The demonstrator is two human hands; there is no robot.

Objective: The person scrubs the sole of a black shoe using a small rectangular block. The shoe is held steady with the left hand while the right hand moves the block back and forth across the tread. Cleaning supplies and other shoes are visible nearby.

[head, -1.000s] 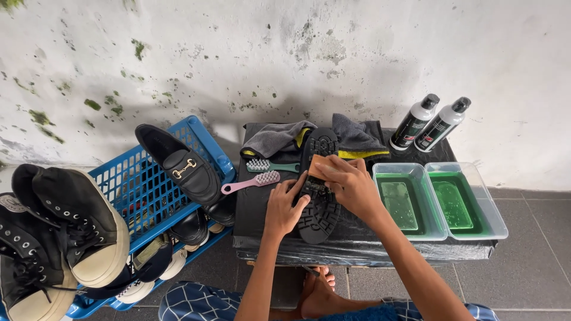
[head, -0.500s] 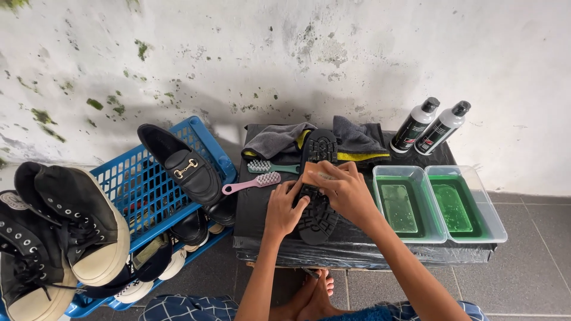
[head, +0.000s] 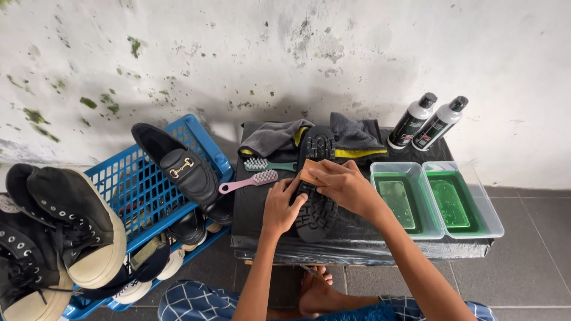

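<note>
A black shoe (head: 317,214) lies sole up on the black-covered low table (head: 357,241). My left hand (head: 282,207) grips its left side near the middle. My right hand (head: 342,185) presses a wooden-backed brush (head: 308,171) onto the sole. A pink brush (head: 248,181) and a green-handled brush (head: 267,164) lie just left of the shoe. Grey and yellow cloths (head: 279,137) are bunched behind it.
Two clear tubs of green liquid (head: 410,199) (head: 464,202) stand at the right, two capped bottles (head: 411,120) (head: 440,123) behind them. A blue crate (head: 140,184) at the left holds a black loafer (head: 178,163) and other shoes. Black high-top sneakers (head: 53,232) sit at the far left.
My right hand and the brush have slid a little along the sole, nearer the shoe's middle. The left hand keeps its hold on the shoe.
</note>
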